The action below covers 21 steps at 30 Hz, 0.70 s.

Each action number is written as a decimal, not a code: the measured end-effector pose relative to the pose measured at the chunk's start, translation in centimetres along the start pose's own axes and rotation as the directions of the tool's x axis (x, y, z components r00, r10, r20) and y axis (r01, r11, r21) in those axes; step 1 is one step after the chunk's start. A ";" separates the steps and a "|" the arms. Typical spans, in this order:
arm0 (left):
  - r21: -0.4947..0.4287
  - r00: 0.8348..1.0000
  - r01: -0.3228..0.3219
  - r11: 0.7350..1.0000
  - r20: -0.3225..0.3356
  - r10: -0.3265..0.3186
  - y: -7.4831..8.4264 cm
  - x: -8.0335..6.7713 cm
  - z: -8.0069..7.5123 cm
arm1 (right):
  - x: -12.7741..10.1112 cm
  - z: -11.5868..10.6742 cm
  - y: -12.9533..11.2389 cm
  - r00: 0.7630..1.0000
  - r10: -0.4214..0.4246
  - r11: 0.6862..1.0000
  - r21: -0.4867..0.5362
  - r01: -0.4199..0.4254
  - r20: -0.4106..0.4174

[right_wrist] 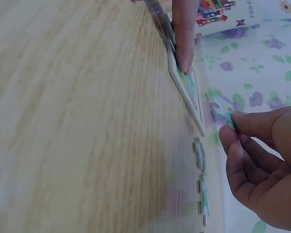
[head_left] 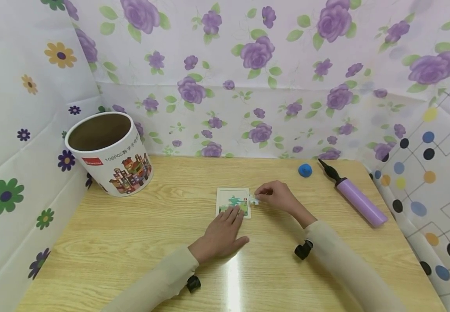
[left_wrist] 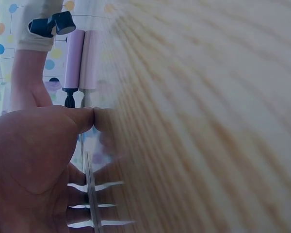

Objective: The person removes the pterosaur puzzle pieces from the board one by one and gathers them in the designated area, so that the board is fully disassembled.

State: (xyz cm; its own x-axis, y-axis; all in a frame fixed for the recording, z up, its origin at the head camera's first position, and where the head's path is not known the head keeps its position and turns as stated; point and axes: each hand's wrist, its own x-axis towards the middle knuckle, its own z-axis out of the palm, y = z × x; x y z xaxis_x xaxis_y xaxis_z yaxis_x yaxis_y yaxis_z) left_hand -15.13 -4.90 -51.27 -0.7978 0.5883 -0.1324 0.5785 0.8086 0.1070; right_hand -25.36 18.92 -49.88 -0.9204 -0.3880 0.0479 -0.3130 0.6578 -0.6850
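Observation:
A small square jigsaw puzzle in a pale tray (head_left: 233, 190) lies on the table, with green and teal picture parts inside it. My left hand (head_left: 222, 236) rests on its lower part, fingers straight and thumb spread, hiding some of the picture. In the left wrist view, the fingers of the left hand (left_wrist: 34, 160) reach over the tray's edge. My right hand (head_left: 279, 197) pinches a jigsaw piece (right_wrist: 222, 110) between thumb and fingertips, raised beside the tray's right edge. Loose jigsaw pieces (right_wrist: 200, 155) lie on the table below the right hand (right_wrist: 266, 160).
A large white bucket (head_left: 127, 167) with printed building blocks stands at the back left. Toward the back right sit a blue lump (head_left: 304, 170) and a purple hand pump (head_left: 359, 200) with a black nozzle. Flower-patterned sheets (head_left: 225, 99) wall off the table's back.

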 end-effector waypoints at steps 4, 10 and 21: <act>-0.010 1.000 -0.009 1.000 -0.014 0.009 0.0 0.0 0.0 | -0.9 -0.3 0.5 1.000 0.024 1.000 0.001 -0.024 0.002; -0.007 0.999 -0.025 1.000 -0.042 0.025 -0.2 -0.1 0.1 | -1.8 -0.5 1.1 0.998 0.055 0.998 0.021 -0.056 0.043; 0.014 0.998 -0.026 1.000 -0.055 0.026 -0.1 -0.1 0.1 | -2.3 -0.3 1.6 0.995 0.059 0.998 0.008 -0.060 0.085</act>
State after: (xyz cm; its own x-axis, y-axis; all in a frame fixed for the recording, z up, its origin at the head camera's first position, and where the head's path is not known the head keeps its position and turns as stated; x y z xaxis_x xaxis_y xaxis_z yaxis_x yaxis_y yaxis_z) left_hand -15.10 -5.07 -51.41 -0.7904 0.6080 -0.0755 0.6010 0.7934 0.0970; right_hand -23.80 21.03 -50.90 -0.9139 -0.4023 -0.0548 -0.2555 0.6749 -0.6923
